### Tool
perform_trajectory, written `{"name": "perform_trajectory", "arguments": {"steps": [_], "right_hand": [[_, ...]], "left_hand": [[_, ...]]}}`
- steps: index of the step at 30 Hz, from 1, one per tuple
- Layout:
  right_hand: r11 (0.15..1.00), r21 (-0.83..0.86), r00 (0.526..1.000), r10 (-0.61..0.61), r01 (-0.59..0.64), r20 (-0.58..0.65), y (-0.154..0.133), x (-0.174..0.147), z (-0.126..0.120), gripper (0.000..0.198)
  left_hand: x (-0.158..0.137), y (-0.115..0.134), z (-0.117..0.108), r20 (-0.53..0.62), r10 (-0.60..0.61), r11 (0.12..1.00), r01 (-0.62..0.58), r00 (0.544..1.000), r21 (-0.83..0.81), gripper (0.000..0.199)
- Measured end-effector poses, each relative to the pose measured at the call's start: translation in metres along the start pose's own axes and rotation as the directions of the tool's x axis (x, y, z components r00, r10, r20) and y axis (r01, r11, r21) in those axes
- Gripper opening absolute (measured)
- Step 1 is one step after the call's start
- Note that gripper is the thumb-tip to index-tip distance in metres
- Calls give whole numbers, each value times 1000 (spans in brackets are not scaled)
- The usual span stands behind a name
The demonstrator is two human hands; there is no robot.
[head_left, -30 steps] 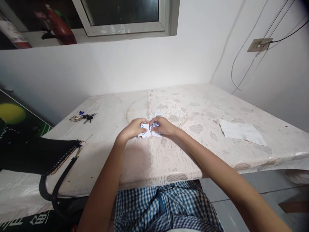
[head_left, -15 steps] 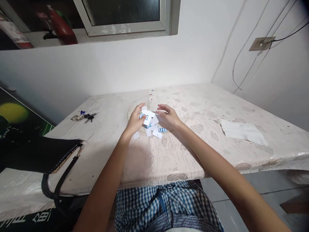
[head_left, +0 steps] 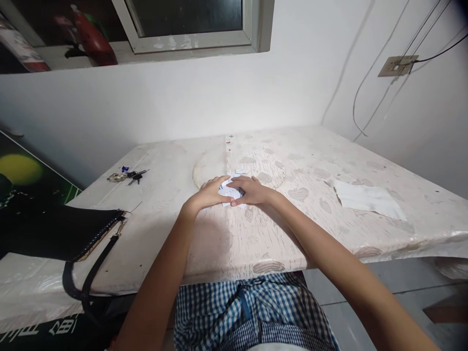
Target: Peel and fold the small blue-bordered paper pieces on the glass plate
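A loose heap of small white paper cards [head_left: 230, 190], some with blue marks, lies on the table between my two hands. My left hand [head_left: 207, 194] curves around its left side, and my right hand [head_left: 253, 190] wraps it from the right. The thumbs meet or nearly meet at the near side, and the fingers come close together at the far side. Most of the cards are hidden under the palms and fingers. One card [head_left: 240, 171] pokes out beyond the fingertips, and a few corners show below the thumbs.
Keys [head_left: 136, 176] lie on the left of the patterned tablecloth [head_left: 292, 229], behind a black bag [head_left: 54, 234] with a strap. A white cloth [head_left: 369, 200] lies to the right. A wall with a window [head_left: 190, 41] stands behind the table.
Both hands have closed in from the sides and lowered over the cards. The scattered cards are now drawn together, mostly covered by the hands.
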State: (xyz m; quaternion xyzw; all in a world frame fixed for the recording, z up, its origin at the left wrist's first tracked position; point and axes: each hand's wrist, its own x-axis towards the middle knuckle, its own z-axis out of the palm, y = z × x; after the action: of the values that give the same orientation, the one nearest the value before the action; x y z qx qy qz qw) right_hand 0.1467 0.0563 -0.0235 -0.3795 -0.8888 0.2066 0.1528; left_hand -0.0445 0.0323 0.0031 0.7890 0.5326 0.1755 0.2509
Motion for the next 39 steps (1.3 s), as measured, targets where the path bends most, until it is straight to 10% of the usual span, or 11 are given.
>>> {"name": "perform_trajectory", "arguments": {"steps": [9, 21, 33, 39], "right_hand": [[989, -48, 976, -145, 139, -163, -7, 0, -5, 38], [991, -124, 976, -68, 43, -205, -10, 2, 6, 42], [930, -365, 973, -130, 51, -193, -19, 9, 10, 32], [950, -309, 968, -113, 39, -226, -16, 11, 11, 23]], "left_hand": [[-1, -6, -10, 112, 0, 999, -5, 994, 39, 75], [7, -12, 0, -154, 50, 996, -37, 987, 84, 16], [-6, -1, -11, 72, -26, 992, 17, 997, 126, 52], [0, 0, -8, -5, 77, 990, -76, 997, 122, 27]]}}
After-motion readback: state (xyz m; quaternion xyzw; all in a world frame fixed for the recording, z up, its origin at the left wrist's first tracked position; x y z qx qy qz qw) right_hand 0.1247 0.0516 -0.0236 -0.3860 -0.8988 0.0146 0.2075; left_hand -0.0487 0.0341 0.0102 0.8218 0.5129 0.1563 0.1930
